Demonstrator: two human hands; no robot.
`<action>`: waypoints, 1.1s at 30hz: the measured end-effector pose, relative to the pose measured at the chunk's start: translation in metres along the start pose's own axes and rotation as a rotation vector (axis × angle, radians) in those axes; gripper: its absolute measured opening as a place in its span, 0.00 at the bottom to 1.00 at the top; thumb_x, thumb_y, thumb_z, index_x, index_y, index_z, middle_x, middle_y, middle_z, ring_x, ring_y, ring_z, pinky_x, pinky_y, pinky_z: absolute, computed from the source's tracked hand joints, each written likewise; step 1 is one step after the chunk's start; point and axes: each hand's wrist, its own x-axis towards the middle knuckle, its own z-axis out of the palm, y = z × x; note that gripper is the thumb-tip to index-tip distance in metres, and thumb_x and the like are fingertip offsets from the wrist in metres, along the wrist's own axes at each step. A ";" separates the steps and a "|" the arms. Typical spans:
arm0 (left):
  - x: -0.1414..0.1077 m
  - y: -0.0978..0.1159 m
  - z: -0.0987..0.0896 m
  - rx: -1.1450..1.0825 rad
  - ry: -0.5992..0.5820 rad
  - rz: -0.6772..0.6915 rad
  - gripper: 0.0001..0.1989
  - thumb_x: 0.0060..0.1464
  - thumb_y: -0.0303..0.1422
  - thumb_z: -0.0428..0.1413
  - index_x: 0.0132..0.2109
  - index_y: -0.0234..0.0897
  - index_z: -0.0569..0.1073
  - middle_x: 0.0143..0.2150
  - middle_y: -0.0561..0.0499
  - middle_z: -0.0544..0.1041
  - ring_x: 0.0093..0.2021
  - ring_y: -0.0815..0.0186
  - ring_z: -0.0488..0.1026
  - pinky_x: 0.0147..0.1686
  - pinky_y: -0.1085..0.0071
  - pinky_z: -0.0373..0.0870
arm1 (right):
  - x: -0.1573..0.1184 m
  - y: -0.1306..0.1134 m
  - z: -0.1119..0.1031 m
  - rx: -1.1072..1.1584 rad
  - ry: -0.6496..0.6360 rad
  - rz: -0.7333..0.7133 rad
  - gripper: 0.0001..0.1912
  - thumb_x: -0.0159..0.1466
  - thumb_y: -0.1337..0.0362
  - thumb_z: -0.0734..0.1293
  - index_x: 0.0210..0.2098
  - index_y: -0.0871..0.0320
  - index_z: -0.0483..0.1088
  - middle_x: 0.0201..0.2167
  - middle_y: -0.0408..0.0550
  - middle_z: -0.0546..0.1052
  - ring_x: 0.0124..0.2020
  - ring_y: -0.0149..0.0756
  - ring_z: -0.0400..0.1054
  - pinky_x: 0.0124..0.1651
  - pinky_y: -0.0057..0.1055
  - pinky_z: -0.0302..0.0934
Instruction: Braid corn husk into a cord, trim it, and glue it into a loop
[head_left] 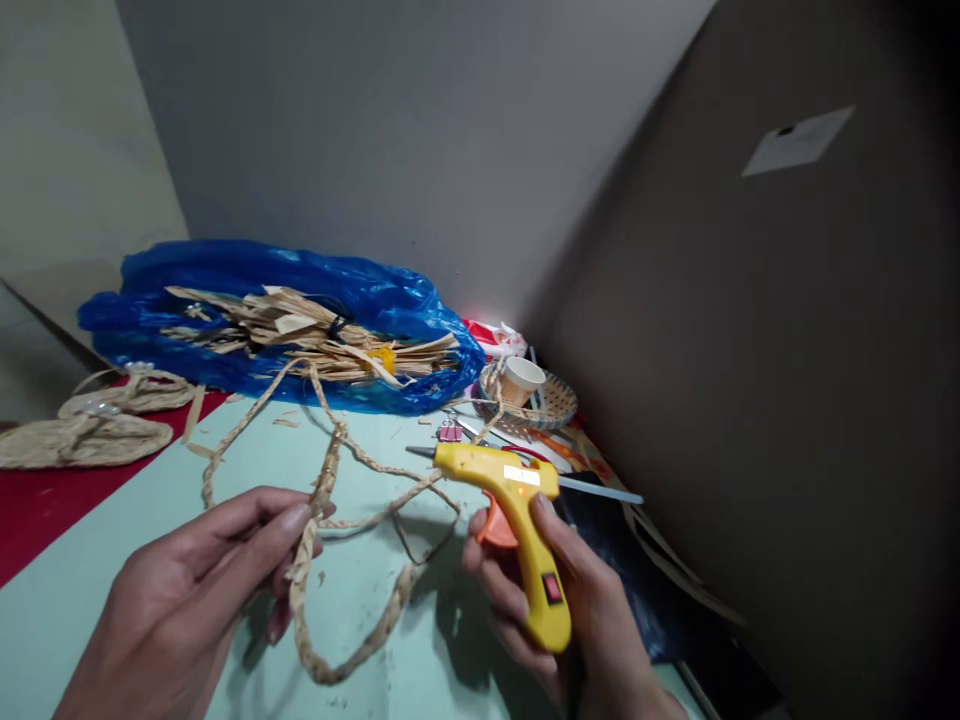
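Observation:
Between the thumb and fingers of my left hand [202,580] is a braided straw cord [304,590]. One thick end curls down and to the right in a hook; thinner braid loops away over the table behind it. My right hand [570,600] grips a yellow hot glue gun [536,545] by its handle, with a finger at the orange trigger [499,525]. The gun's dark nozzle points left toward the cord, apart from it. A pale glue stick [600,488] sticks out of the gun's back.
A blue plastic bag [285,265] with dried straw strips [345,345] lies at the back. Woven straw soles [90,440] rest on red cloth at left. A woven basket [559,402] with a paper cup [521,380] stands behind the gun, near a pink binder clip [450,432].

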 end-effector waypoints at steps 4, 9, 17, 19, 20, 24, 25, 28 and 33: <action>0.006 0.001 -0.004 0.041 -0.029 0.029 0.23 0.35 0.47 0.74 0.39 0.46 0.81 0.26 0.59 0.80 0.21 0.71 0.67 0.19 0.81 0.69 | 0.006 -0.001 -0.008 0.197 0.111 -0.017 0.16 0.60 0.55 0.75 0.35 0.65 0.77 0.26 0.48 0.74 0.19 0.21 0.57 0.16 0.15 0.46; 0.005 0.003 -0.004 0.174 -0.119 0.077 0.22 0.37 0.49 0.73 0.37 0.42 0.81 0.23 0.57 0.76 0.19 0.69 0.68 0.17 0.78 0.68 | 0.001 0.009 -0.021 -0.036 0.088 0.070 0.21 0.64 0.52 0.69 0.32 0.68 0.75 0.24 0.51 0.76 0.17 0.23 0.63 0.19 0.18 0.53; -0.014 0.009 0.008 0.333 -0.170 0.154 0.19 0.46 0.50 0.67 0.35 0.39 0.80 0.19 0.59 0.71 0.18 0.72 0.65 0.20 0.80 0.63 | -0.022 -0.008 -0.025 -0.827 0.130 -0.010 0.26 0.69 0.43 0.60 0.30 0.59 0.71 0.25 0.48 0.75 0.24 0.35 0.69 0.27 0.29 0.61; -0.016 0.008 0.007 0.393 -0.192 0.150 0.21 0.46 0.52 0.66 0.36 0.40 0.80 0.19 0.58 0.71 0.19 0.72 0.65 0.19 0.80 0.63 | -0.032 -0.016 -0.023 -1.269 0.238 -0.141 0.27 0.72 0.47 0.59 0.23 0.57 0.67 0.21 0.46 0.70 0.23 0.34 0.62 0.26 0.30 0.54; -0.016 0.006 0.006 0.421 -0.209 0.150 0.21 0.47 0.53 0.65 0.37 0.40 0.80 0.19 0.58 0.71 0.19 0.72 0.66 0.20 0.80 0.63 | -0.037 -0.019 -0.020 -1.425 0.263 -0.199 0.27 0.72 0.49 0.59 0.22 0.57 0.66 0.19 0.45 0.68 0.22 0.33 0.59 0.26 0.30 0.51; -0.013 -0.002 0.002 0.472 -0.254 0.190 0.18 0.52 0.52 0.63 0.37 0.43 0.80 0.24 0.58 0.76 0.18 0.73 0.68 0.20 0.80 0.66 | -0.039 -0.029 0.002 -1.432 0.120 -0.452 0.16 0.73 0.59 0.60 0.34 0.59 0.74 0.26 0.45 0.77 0.24 0.31 0.66 0.29 0.27 0.58; -0.013 -0.004 0.002 0.471 -0.253 0.201 0.16 0.52 0.51 0.63 0.37 0.44 0.80 0.27 0.57 0.78 0.18 0.74 0.68 0.20 0.80 0.67 | -0.035 -0.030 0.008 -1.350 0.086 -0.554 0.14 0.73 0.61 0.62 0.37 0.59 0.76 0.30 0.45 0.79 0.28 0.31 0.70 0.33 0.26 0.61; -0.013 -0.007 0.001 0.458 -0.267 0.202 0.14 0.51 0.50 0.64 0.37 0.47 0.81 0.29 0.58 0.80 0.17 0.74 0.69 0.20 0.81 0.67 | -0.015 -0.031 0.019 -1.184 -0.008 -0.676 0.08 0.70 0.67 0.66 0.42 0.59 0.79 0.40 0.48 0.83 0.40 0.33 0.76 0.45 0.25 0.66; -0.016 -0.005 0.004 0.403 -0.351 0.108 0.15 0.50 0.52 0.64 0.34 0.48 0.82 0.19 0.58 0.73 0.17 0.70 0.68 0.20 0.77 0.66 | 0.009 -0.017 0.019 -0.931 -0.169 -0.588 0.07 0.68 0.65 0.70 0.41 0.58 0.82 0.38 0.48 0.84 0.38 0.33 0.77 0.44 0.26 0.68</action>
